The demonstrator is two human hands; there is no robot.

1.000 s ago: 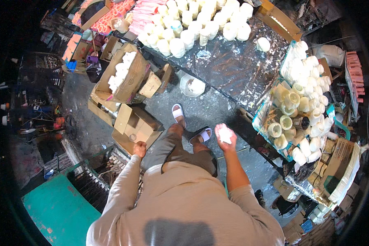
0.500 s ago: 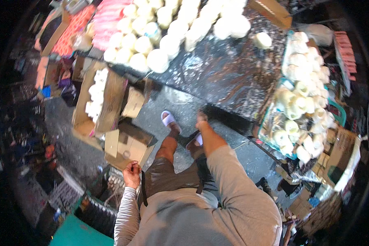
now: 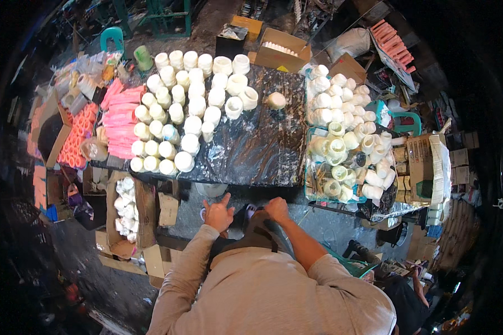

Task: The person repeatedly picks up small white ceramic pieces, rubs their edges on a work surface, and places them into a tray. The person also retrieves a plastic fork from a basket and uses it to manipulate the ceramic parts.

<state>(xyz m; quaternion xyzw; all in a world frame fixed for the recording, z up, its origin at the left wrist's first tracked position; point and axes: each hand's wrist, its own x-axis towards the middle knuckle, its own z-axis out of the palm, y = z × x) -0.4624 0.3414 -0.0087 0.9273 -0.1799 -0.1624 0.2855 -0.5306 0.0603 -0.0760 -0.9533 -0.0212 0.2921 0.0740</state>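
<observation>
My left hand (image 3: 218, 214) is held in front of the table's near edge, with its fingers apart and nothing in them. To its right, my right hand (image 3: 277, 210) is curled closed near my lap; whether anything is inside it is hidden. Beyond both hands stands a table (image 3: 251, 159) with a dark, white-smeared covering. Rows of cream-white, wax-like cylinders (image 3: 195, 106), several hollow at the top, fill its left half. One lone white cylinder (image 3: 276, 100) stands apart on the right half. Neither hand touches these cylinders.
Pink bundles (image 3: 123, 120) lie at the table's left end. Crates of white, cup-like pieces (image 3: 341, 151) stand at the right. Below left, a cardboard box (image 3: 145, 215) holds white pieces. A green chair (image 3: 406, 123) is beyond the crates. Another person (image 3: 405, 298) is at the lower right.
The view has straightened and shows more of the table's far side. My left hand has come from beside the open carton toward the table, its fingers spreading. My right hand is now closed near my lap.
</observation>
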